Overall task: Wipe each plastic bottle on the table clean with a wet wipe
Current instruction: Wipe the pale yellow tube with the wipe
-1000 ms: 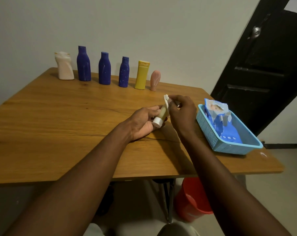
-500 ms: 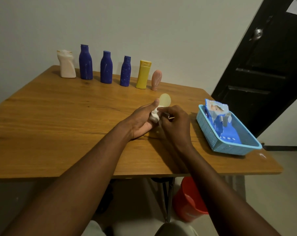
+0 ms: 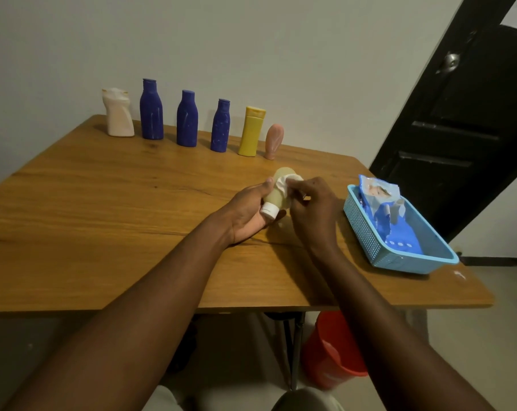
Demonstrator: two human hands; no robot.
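Your left hand (image 3: 251, 212) grips a small pale bottle (image 3: 276, 197) over the middle of the table (image 3: 117, 218), white cap toward you. Your right hand (image 3: 313, 209) pinches a white wipe (image 3: 285, 183) against the bottle's far end. Toward 11 o'clock from your hands, a cream bottle (image 3: 118, 114), three blue bottles (image 3: 187, 120), a yellow bottle (image 3: 252, 132) and a pink bottle (image 3: 274, 141) stand in a row by the wall; at 3 o'clock a blue basket (image 3: 367, 232) holds a pack of wipes (image 3: 381, 200), and at 6 o'clock a red bucket (image 3: 331, 351) sits on the floor.
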